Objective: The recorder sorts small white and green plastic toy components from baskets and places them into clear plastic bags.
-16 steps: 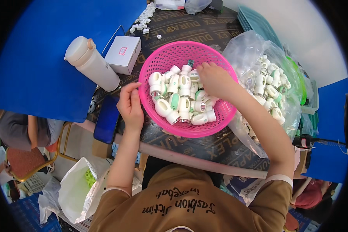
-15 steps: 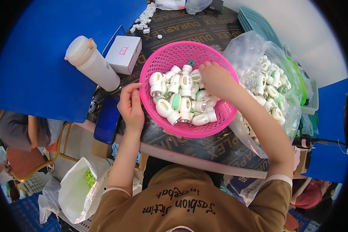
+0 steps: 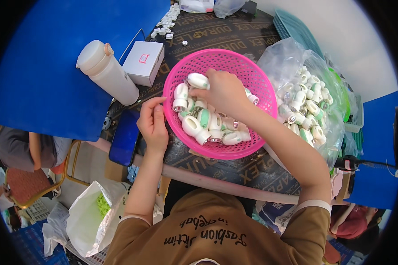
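Observation:
A pink perforated plastic basket [image 3: 264, 137] holds a pile of small white-and-green flashlights [image 3: 203, 118] with silvery lens ends. My right hand [image 3: 225, 93] reaches over the pile, its thumb and fingers closed about one white flashlight [image 3: 198, 81] near the far left of the basket. That hand covers part of the pile, and its far fingertips are partly hidden. At the basket's left edge is my left hand [image 3: 154, 126], fingers extended and fingertips against the rim, with nothing in it.
Right of the basket, a clear plastic bag [image 3: 278, 57] contains many more flashlights. A white bottle [image 3: 106, 73], a white box [image 3: 142, 64] and a dark phone [image 3: 124, 138] lie left. Small white parts [image 3: 166, 24] are scattered at the back. Teal trays [image 3: 292, 28] stand far right.
My right hand has moved left across the basket, and a flashlight now shows at its fingers. The flashlights in the pile have shifted. My left hand stays at the rim.

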`<move>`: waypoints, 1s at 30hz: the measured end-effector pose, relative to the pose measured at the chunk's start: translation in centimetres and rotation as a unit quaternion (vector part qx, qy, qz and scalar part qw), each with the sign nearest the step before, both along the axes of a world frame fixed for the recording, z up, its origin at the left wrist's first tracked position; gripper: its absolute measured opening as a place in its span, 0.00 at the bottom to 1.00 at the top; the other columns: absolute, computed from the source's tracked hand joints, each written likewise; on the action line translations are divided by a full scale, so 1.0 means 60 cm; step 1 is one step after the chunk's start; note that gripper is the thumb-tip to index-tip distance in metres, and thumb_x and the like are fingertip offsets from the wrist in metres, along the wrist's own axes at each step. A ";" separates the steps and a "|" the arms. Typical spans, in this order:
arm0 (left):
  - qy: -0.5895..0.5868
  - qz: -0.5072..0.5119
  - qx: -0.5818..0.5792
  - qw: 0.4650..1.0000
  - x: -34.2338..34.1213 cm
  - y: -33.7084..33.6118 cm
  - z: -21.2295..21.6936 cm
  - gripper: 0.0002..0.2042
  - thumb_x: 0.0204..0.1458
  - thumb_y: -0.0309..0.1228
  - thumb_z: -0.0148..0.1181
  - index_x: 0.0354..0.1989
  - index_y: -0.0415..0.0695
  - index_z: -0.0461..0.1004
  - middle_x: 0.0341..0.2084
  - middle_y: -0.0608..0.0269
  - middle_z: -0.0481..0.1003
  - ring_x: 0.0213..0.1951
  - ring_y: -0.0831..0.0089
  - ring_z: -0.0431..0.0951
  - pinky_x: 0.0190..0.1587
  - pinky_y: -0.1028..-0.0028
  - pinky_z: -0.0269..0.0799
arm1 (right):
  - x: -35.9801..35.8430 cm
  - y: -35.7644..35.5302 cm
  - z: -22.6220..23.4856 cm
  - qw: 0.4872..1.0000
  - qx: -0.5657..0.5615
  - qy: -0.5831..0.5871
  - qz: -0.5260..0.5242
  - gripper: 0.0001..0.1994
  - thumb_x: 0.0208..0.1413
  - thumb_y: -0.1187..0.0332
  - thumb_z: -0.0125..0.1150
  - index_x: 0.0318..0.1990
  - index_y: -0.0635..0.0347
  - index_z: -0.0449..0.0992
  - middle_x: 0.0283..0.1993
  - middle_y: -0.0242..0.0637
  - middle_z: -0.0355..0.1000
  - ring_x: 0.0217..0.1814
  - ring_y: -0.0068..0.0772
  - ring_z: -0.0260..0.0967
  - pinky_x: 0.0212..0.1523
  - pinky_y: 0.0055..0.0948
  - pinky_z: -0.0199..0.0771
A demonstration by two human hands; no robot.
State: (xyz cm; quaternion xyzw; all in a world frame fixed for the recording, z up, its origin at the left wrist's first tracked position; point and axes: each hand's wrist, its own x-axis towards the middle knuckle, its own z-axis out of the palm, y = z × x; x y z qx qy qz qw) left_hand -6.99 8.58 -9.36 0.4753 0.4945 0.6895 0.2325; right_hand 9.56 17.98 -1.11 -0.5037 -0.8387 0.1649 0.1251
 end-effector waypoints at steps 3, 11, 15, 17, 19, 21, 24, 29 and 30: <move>0.018 0.013 0.017 1.000 -0.001 0.002 -0.003 0.08 0.56 0.21 0.45 0.39 0.37 0.72 0.27 0.67 0.73 0.28 0.84 0.68 0.32 0.84 0.64 | -0.005 0.029 -0.001 0.998 0.027 0.051 0.010 0.21 0.41 0.57 0.66 0.34 0.68 0.74 0.27 0.51 0.73 0.33 0.51 0.73 0.35 0.42 0.73; -0.007 -0.008 0.005 1.000 0.012 -0.001 0.007 0.08 0.56 0.22 0.45 0.38 0.37 0.73 0.26 0.68 0.72 0.25 0.86 0.66 0.29 0.85 0.62 | 0.009 0.057 0.002 0.978 -0.157 0.121 0.055 0.19 0.41 0.59 0.66 0.42 0.55 0.76 0.35 0.44 0.75 0.39 0.45 0.73 0.44 0.40 0.71; 0.009 0.008 0.012 1.000 0.024 0.007 0.007 0.08 0.56 0.21 0.45 0.38 0.36 0.73 0.30 0.64 0.74 0.30 0.83 0.69 0.35 0.83 0.65 | 0.007 0.058 -0.007 0.991 -0.085 0.029 0.097 0.21 0.38 0.59 0.64 0.41 0.60 0.77 0.44 0.46 0.69 0.47 0.45 0.68 0.50 0.36 0.68; 0.018 0.007 0.012 1.000 0.035 0.012 0.006 0.08 0.56 0.22 0.45 0.38 0.36 0.73 0.33 0.61 0.75 0.35 0.79 0.71 0.40 0.80 0.66 | 0.013 0.057 -0.004 0.991 -0.087 0.027 0.093 0.21 0.37 0.60 0.63 0.41 0.60 0.77 0.44 0.47 0.69 0.49 0.46 0.67 0.51 0.37 0.66; 0.018 0.010 0.012 1.000 0.049 0.015 0.008 0.08 0.57 0.22 0.46 0.38 0.36 0.73 0.33 0.62 0.75 0.37 0.79 0.72 0.42 0.80 0.66 | 0.032 0.061 -0.004 0.990 -0.080 0.042 0.109 0.22 0.37 0.62 0.64 0.42 0.63 0.76 0.46 0.46 0.69 0.49 0.44 0.67 0.52 0.35 0.66; -0.007 0.003 0.015 1.000 0.053 0.012 0.010 0.08 0.58 0.24 0.45 0.38 0.37 0.73 0.33 0.66 0.74 0.35 0.82 0.70 0.39 0.82 0.66 | 0.072 0.059 0.017 0.981 -0.120 0.126 0.081 0.22 0.37 0.63 0.65 0.42 0.64 0.75 0.46 0.45 0.70 0.49 0.41 0.68 0.52 0.33 0.66; 0.003 0.008 0.006 1.000 0.050 0.004 0.011 0.08 0.59 0.24 0.45 0.38 0.36 0.72 0.33 0.66 0.73 0.33 0.83 0.69 0.37 0.83 0.65 | 0.167 0.038 0.104 0.958 -0.158 0.241 0.005 0.22 0.41 0.65 0.67 0.45 0.63 0.73 0.41 0.35 0.73 0.45 0.28 0.69 0.48 0.25 0.67; 0.042 0.005 0.021 0.999 0.075 0.003 0.028 0.08 0.59 0.24 0.44 0.38 0.36 0.72 0.34 0.64 0.74 0.35 0.80 0.71 0.40 0.81 0.67 | 0.456 0.050 0.148 0.984 0.062 0.053 -0.159 0.23 0.40 0.67 0.63 0.47 0.61 0.73 0.49 0.45 0.69 0.51 0.41 0.68 0.51 0.32 0.67; 0.042 0.005 0.021 0.999 0.076 0.005 0.027 0.08 0.59 0.24 0.44 0.38 0.36 0.72 0.34 0.64 0.74 0.35 0.80 0.71 0.40 0.81 0.67 | 0.501 0.047 0.149 0.978 0.073 -0.001 -0.195 0.24 0.40 0.66 0.64 0.49 0.61 0.72 0.51 0.44 0.68 0.52 0.42 0.67 0.51 0.33 0.67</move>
